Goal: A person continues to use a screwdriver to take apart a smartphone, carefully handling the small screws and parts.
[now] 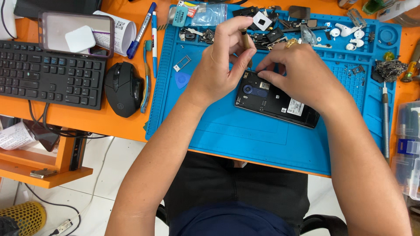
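Centre frame | your left hand pinches brown tool | right hand fingertips pressed on opened phone | keep tip steady, phone flat on blue mat.

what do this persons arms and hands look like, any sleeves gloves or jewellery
Both arms are bare along all that shows, with no sleeve cuff in view. The left hand has no glove, and no ring or watch is visible on it. The right hand is also ungloved and wears a gold-coloured ring on one finger. Neither wrist shows a watch, band or cable.
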